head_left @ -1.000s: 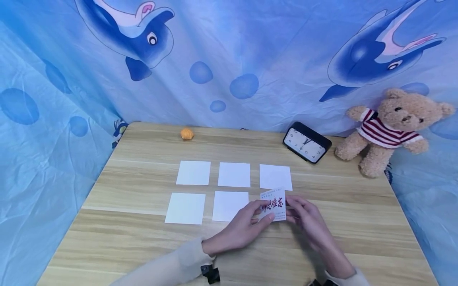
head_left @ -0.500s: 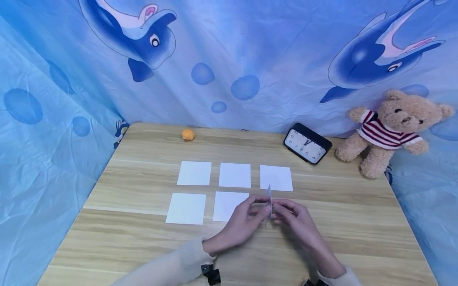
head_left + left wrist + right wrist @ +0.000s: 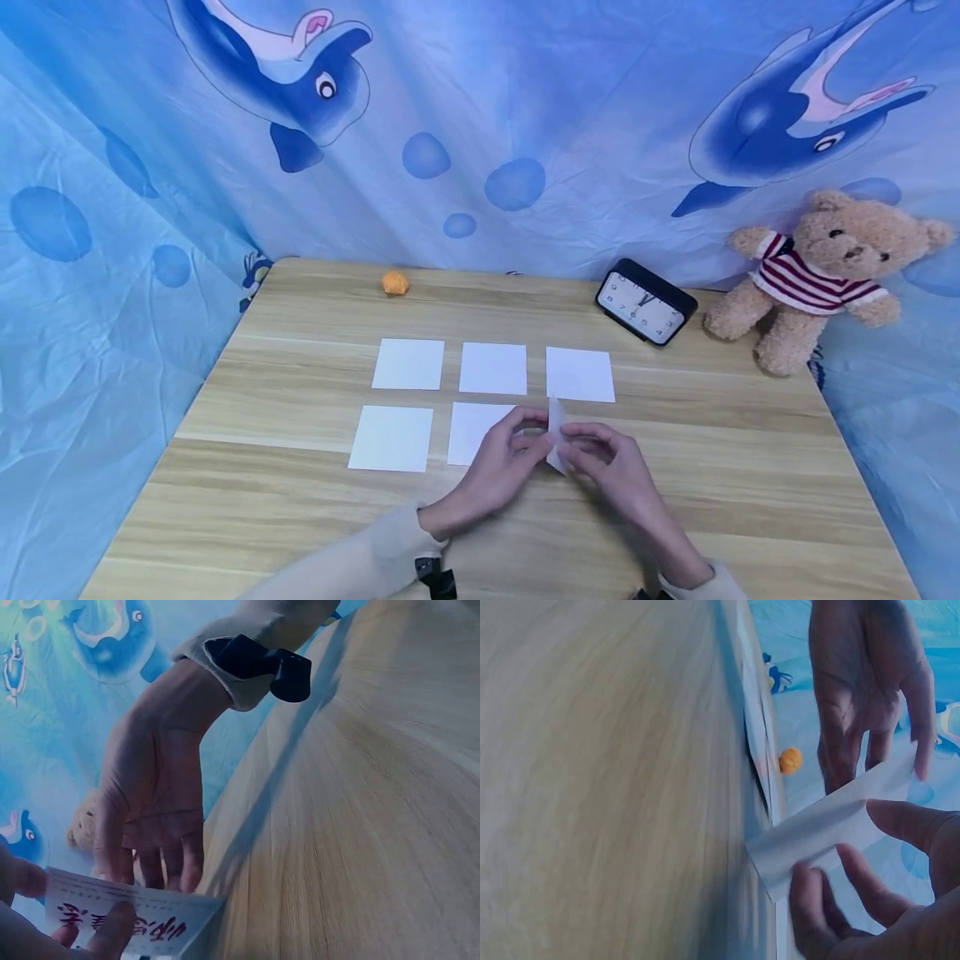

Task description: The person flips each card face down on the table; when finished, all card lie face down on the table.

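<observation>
A small card [image 3: 555,414] is held up on edge between the two hands, slightly tilted in the head view. Red handwritten-style characters cover its printed side [image 3: 161,924], which faces the left hand; the plain white back [image 3: 821,836] faces the right. The left hand [image 3: 497,467] pinches the card with thumb and fingers. From the other side, the right hand [image 3: 613,468] has its thumb and curled fingertips on the white back and lower edge. White cards [image 3: 580,374] lie behind it, and another white card [image 3: 474,429] is partly covered by the left hand.
More white cards [image 3: 390,438] lie in two rows on the wooden table [image 3: 262,475]. At the back are an orange crumpled ball [image 3: 395,282], a black clock [image 3: 647,302] and a teddy bear [image 3: 821,275]. A blue dolphin-print cloth [image 3: 450,108] hangs behind.
The card has turned from showing its red-lettered face, through edge-on, to showing its white back in the head view. The right hand has moved a little left, closer to the left hand.
</observation>
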Demonstrator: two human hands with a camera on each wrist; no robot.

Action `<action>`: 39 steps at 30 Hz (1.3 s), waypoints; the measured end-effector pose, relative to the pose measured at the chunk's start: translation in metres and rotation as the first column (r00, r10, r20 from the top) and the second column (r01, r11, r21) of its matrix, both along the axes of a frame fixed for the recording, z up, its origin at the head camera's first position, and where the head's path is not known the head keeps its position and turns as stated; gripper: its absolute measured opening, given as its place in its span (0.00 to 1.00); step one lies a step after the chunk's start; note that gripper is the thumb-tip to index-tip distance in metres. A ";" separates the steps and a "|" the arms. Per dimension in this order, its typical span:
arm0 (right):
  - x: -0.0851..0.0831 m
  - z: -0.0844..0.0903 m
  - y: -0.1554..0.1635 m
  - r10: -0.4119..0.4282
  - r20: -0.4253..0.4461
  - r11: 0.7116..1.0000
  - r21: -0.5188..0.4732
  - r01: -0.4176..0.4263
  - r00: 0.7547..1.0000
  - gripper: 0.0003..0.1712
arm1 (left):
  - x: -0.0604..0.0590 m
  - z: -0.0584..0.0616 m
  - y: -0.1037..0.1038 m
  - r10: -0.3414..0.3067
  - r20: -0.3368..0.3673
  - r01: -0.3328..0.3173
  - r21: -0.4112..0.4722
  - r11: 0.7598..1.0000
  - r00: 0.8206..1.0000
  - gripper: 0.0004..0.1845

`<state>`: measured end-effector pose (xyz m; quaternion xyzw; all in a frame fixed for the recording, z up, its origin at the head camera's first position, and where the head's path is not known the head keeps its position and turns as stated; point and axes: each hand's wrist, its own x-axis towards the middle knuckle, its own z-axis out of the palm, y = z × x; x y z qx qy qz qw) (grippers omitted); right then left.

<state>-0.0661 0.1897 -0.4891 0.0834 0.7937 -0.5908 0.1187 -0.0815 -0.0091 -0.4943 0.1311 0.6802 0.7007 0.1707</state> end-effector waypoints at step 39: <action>-0.009 -0.003 0.047 -0.095 -0.003 0.976 0.195 0.094 0.995 0.30 | -0.021 -0.017 -0.001 -0.034 -0.280 -0.072 -0.358 0.931 0.959 0.16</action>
